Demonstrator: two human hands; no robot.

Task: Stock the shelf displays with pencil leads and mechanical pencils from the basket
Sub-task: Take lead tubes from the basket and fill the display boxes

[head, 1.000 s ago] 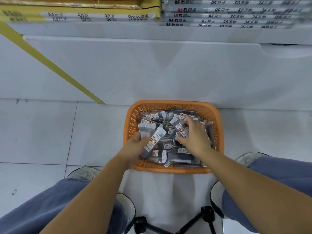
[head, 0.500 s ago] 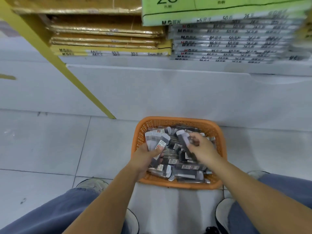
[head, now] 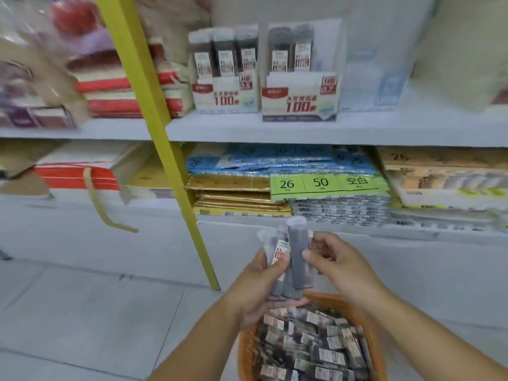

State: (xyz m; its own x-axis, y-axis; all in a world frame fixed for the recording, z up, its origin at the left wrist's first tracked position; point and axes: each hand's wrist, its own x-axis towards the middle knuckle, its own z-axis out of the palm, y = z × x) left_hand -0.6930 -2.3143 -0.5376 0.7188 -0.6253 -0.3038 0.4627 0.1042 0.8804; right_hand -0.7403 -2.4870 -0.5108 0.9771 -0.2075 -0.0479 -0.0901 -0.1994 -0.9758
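The left grip [head: 255, 295] is wrapped round a bunch of lead tubes [head: 298, 251] above the back edge of the basket [head: 244, 353], the right grip [head: 341, 266] pinches the front one, and a loose tube might slip out if the hold is weak.

Basket [head: 244, 350] cut off by bottom edge, near rim out of frame. Lower ends of lead tubes [head: 298, 257] hidden in left hand [head: 255, 290]. Right hand [head: 338, 259] fingers partly behind the tubes. Tube count unclear. Upper-left shelf goods [head: 41, 78] badly blurred. Display boxes [head: 299, 97]: small print unreadable.
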